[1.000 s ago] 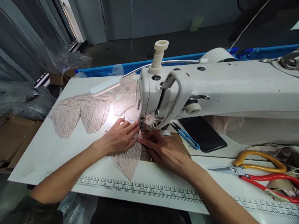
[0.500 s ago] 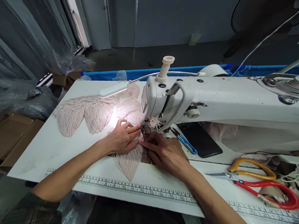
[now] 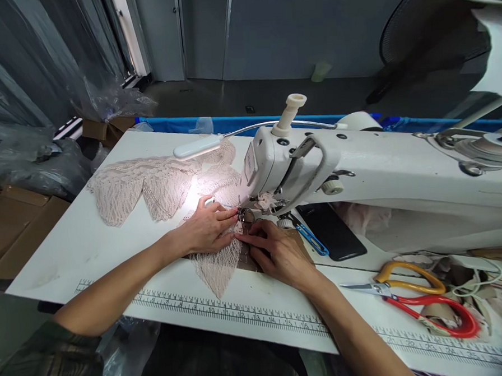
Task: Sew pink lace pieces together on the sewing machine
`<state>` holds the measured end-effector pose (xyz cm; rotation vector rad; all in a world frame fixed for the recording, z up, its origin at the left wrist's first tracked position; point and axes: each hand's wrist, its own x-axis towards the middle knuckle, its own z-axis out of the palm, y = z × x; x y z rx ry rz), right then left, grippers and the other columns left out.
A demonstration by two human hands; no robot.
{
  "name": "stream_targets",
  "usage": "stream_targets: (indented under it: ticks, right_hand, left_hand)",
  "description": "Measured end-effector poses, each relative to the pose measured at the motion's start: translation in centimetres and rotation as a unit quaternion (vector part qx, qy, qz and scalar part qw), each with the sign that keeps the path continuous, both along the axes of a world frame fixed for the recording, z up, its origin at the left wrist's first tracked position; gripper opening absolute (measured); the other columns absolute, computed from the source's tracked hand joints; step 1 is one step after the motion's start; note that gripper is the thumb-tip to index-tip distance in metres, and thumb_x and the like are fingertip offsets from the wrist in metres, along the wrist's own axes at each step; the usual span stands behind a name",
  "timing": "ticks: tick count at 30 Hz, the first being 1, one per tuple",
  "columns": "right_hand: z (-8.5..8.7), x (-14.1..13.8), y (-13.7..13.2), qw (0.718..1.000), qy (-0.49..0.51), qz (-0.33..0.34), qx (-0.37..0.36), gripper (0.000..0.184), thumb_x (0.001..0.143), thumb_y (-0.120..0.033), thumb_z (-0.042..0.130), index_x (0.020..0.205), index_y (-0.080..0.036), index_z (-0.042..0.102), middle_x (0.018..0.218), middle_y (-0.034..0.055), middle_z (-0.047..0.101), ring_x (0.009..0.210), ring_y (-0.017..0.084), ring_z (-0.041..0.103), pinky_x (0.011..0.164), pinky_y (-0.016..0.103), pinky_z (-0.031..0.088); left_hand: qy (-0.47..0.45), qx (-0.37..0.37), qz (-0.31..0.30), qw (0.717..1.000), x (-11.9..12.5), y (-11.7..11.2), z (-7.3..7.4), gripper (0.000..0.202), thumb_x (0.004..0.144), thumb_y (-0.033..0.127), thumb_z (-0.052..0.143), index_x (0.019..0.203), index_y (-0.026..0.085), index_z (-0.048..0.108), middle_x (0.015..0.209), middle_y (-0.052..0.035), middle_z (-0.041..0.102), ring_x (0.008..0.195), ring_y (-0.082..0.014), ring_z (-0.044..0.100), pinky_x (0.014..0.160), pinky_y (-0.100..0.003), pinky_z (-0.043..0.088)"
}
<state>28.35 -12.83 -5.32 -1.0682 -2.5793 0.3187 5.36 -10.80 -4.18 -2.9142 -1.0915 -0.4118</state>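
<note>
My left hand point(image 3: 208, 226) lies palm down on a pale pink lace piece point(image 3: 218, 274), fingers stretched out flat and fingertips close to the presser foot point(image 3: 246, 216) of a white sewing machine point(image 3: 270, 159). On the other side of the foot is my right hand point(image 3: 275, 245), its fingers apart and its forefinger tip touching the lace edge. Part of the lace runs under my left hand and is hidden. More scalloped lace point(image 3: 125, 189) spreads to the left on the table, lit by a small lamp point(image 3: 198, 147). The needle point is too small to make out.
Right of the foot lie blue thread snips point(image 3: 312, 240) and a black phone point(image 3: 333, 231). Scissors with orange and red handles point(image 3: 434, 310) rest near fabric scraps point(image 3: 487, 293). A printed ruler point(image 3: 236, 318) runs along the table's front edge. Cardboard boxes point(image 3: 21, 228) stand at left.
The whole view has shifted slightly, so the machine and scissors sit differently in the picture. Both hands keep nearly the same pose on the lace.
</note>
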Motion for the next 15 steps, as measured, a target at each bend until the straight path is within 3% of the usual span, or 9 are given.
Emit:
stream_targets:
  ticks: [6, 10, 15]
  right_hand:
    - [-0.2, 0.0, -0.1, 1.0, 0.003, 0.003, 0.014, 0.037, 0.089, -0.016, 0.051, 0.121, -0.026, 0.067, 0.106, 0.0108, 0.06, 0.096, 0.023, 0.059, 0.082, 0.039, 0.051]
    - [-0.3, 0.1, -0.2, 1.0, 0.0, 0.005, 0.021, 0.036, 0.09, -0.017, 0.05, 0.121, -0.026, 0.067, 0.104, 0.0116, 0.061, 0.094, 0.023, 0.059, 0.08, 0.039, 0.051]
    - [-0.4, 0.1, -0.2, 0.999, 0.004, 0.014, 0.034, 0.035, 0.092, -0.018, 0.048, 0.122, -0.024, 0.066, 0.105, 0.0129, 0.061, 0.096, 0.024, 0.058, 0.083, 0.042, 0.051]
  left_hand:
    - [-0.002, 0.09, 0.002, 0.996, 0.4, -0.3, -0.9, 0.032, 0.096, 0.029, 0.042, 0.115, 0.011, 0.06, 0.127, -0.0125, 0.061, 0.103, -0.0264, 0.057, 0.103, -0.057, 0.031]
    - [-0.056, 0.149, -0.025, 0.987, 0.7, -0.2, -1.5, 0.022, 0.095, 0.021, 0.046, 0.101, 0.013, 0.065, 0.108, -0.0064, 0.07, 0.085, -0.0184, 0.06, 0.099, -0.048, 0.039]
    - [-0.058, 0.144, -0.05, 0.987, 0.4, -0.2, -1.1, 0.021, 0.092, 0.022, 0.051, 0.101, 0.015, 0.068, 0.111, -0.0048, 0.07, 0.083, -0.0201, 0.06, 0.091, -0.045, 0.047]
